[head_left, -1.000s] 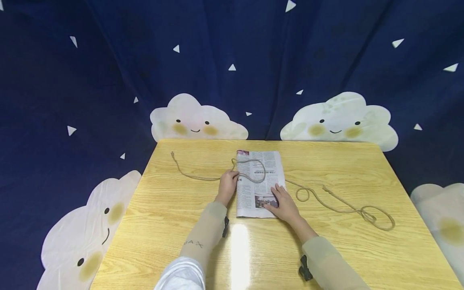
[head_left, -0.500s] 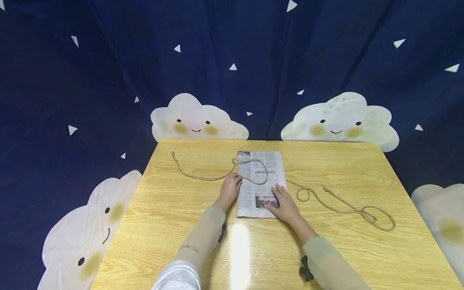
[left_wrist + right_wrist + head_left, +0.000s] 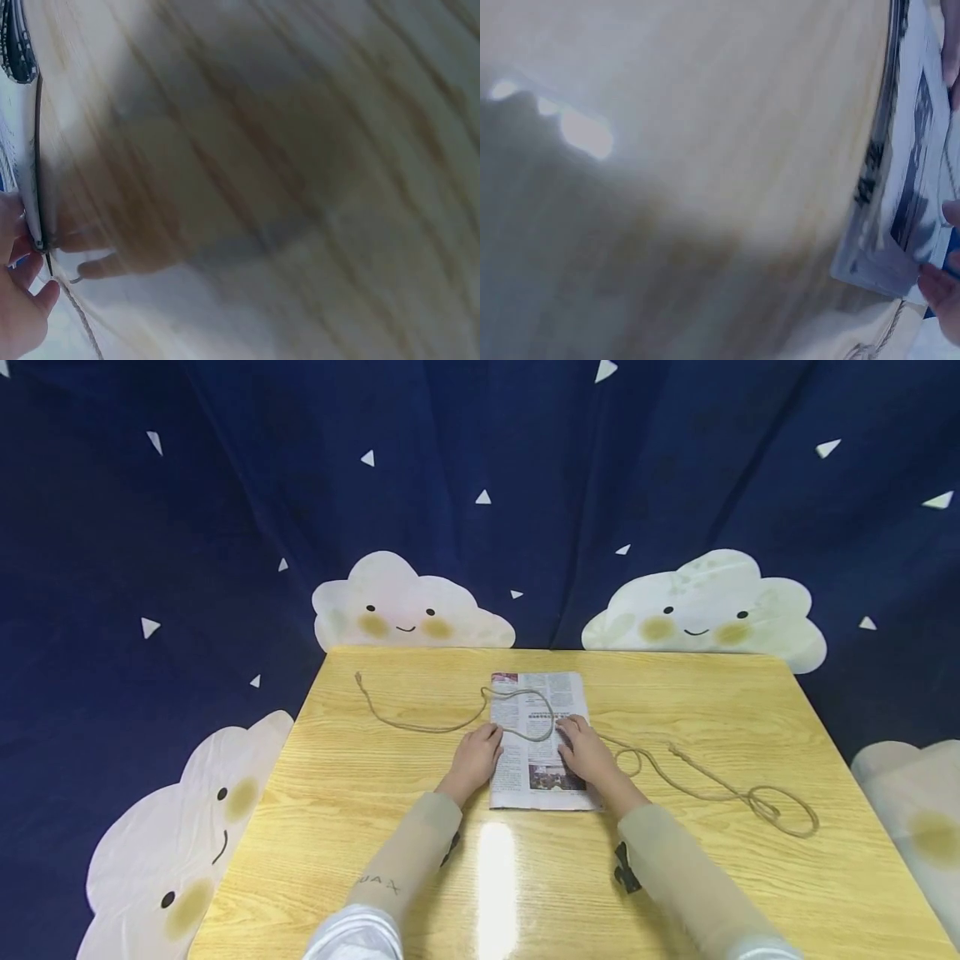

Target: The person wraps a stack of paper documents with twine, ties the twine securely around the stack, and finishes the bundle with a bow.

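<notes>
A folded newspaper lies on the wooden table. A thin brown rope forms a loop over its upper half. My left hand is at its left edge, right beside the rope. In the left wrist view, the curled fingers of that hand pinch the paper's side. My right hand rests on the right side, its fingers bent loosely on the printed face. In the right wrist view, its fingertips touch the paper close to the edge. The hands partly hide both side edges of the newspaper.
More rope trails to the right and ends in loose coils on the wooden table. The other end reaches the far left. Behind the table hangs a dark blue curtain with smiling clouds.
My left hand has come off the rope and moved slightly to the newspaper's edge. My right hand has slid up the paper, uncovering the printed photo. The rope loop shifted slightly.
</notes>
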### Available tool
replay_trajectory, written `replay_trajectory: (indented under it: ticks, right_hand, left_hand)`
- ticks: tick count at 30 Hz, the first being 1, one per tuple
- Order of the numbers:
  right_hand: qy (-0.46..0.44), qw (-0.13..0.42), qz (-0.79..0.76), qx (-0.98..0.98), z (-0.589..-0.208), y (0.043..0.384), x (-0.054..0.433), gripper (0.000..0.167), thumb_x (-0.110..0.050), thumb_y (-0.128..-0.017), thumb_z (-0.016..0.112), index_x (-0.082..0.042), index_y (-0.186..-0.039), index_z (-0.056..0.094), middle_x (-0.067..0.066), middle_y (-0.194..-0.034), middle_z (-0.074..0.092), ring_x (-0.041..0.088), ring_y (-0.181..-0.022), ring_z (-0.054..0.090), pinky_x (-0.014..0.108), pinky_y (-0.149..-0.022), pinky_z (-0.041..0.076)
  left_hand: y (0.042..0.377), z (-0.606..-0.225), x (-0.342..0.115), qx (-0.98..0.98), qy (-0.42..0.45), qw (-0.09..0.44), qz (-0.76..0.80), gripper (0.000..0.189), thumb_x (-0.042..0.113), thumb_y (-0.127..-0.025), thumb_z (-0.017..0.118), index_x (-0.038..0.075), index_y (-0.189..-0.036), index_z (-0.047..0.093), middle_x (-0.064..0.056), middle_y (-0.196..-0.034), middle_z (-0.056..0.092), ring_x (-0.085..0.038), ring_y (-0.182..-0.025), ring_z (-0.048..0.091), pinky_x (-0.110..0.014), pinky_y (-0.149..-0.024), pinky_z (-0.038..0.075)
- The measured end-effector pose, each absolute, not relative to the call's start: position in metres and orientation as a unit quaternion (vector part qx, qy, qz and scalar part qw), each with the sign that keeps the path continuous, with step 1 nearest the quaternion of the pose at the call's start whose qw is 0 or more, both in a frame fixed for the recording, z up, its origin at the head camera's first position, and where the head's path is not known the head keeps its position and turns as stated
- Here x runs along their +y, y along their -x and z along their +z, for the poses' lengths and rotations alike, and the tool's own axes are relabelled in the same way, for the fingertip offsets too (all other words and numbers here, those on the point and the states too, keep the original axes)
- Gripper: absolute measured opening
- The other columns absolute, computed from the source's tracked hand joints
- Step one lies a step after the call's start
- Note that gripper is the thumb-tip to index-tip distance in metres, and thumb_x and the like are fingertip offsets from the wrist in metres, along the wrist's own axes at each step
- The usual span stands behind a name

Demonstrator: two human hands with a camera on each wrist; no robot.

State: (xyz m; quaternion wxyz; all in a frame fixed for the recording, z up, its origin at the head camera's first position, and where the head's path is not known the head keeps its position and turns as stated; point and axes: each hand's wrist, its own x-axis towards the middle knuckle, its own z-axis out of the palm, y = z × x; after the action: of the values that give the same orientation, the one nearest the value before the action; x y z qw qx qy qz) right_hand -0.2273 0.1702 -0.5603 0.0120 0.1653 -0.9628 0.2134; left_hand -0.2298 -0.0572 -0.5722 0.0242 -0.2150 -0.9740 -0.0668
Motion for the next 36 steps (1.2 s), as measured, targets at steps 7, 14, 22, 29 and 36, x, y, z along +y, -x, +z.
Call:
replay_trajectory:
  ticks: [7, 14, 22, 29, 36]
  right_hand:
    - [-0.278, 0.025, 0.157, -0.947, -0.566, 0.249, 0.168, 0.027, -0.007, -0.09, 0.053, -0.003, -0.117, 0.057, 0.018, -0.125, 0.052, 0.037, -0.111, 0.05, 0.048, -0.095, 0.04]
    - [-0.278, 0.094, 0.174, -0.94, -0.569, 0.255, 0.19, 0.006, -0.008, -0.085, 0.061, -0.005, -0.082, 0.059, 0.008, -0.082, 0.055, 0.028, -0.076, 0.054, 0.041, -0.07, 0.047]
    - [-0.194, 0.061, 0.136, -0.97, -0.555, 0.26, 0.249, 0.013, -0.013, -0.087, 0.06, -0.001, -0.088, 0.063, 0.011, -0.078, 0.054, 0.031, -0.073, 0.054, 0.044, -0.066, 0.048]
    - [-0.099, 0.008, 0.138, -0.985, -0.537, 0.25, 0.303, 0.018, -0.008, -0.091, 0.054, 0.005, -0.102, 0.061, 0.019, -0.089, 0.054, 0.035, -0.08, 0.054, 0.046, -0.069, 0.047]
    - [-0.039, -0.017, 0.124, -0.991, -0.532, 0.243, 0.338, 0.027, -0.012, -0.094, 0.05, 0.009, -0.11, 0.056, 0.025, -0.093, 0.051, 0.044, -0.085, 0.052, 0.054, -0.075, 0.044]
  left_hand:
    - [0.231, -0.576, -0.057, -0.972, 0.211, 0.022, -0.102, 0.042, 0.021, -0.096, 0.046, 0.002, -0.133, 0.045, -0.011, -0.132, 0.046, -0.024, -0.124, 0.042, -0.037, -0.101, 0.037]
    - [0.231, -0.583, -0.06, -0.961, 0.235, 0.069, -0.128, 0.041, 0.02, -0.097, 0.044, -0.001, -0.132, 0.045, -0.013, -0.127, 0.048, -0.024, -0.12, 0.046, -0.034, -0.098, 0.04]
    - [0.23, -0.577, -0.057, -0.968, 0.221, 0.056, -0.1, 0.04, 0.018, -0.094, 0.051, -0.001, -0.129, 0.049, -0.012, -0.128, 0.049, -0.024, -0.12, 0.046, -0.033, -0.099, 0.039]
    - [0.229, -0.575, -0.056, -0.971, 0.212, 0.04, -0.105, 0.042, 0.02, -0.095, 0.049, 0.001, -0.132, 0.046, -0.011, -0.13, 0.047, -0.022, -0.121, 0.044, -0.031, -0.101, 0.037]
    - [0.228, -0.572, -0.057, -0.969, 0.215, 0.038, -0.117, 0.041, 0.018, -0.095, 0.049, -0.001, -0.131, 0.047, -0.013, -0.13, 0.047, -0.025, -0.122, 0.043, -0.033, -0.102, 0.036]
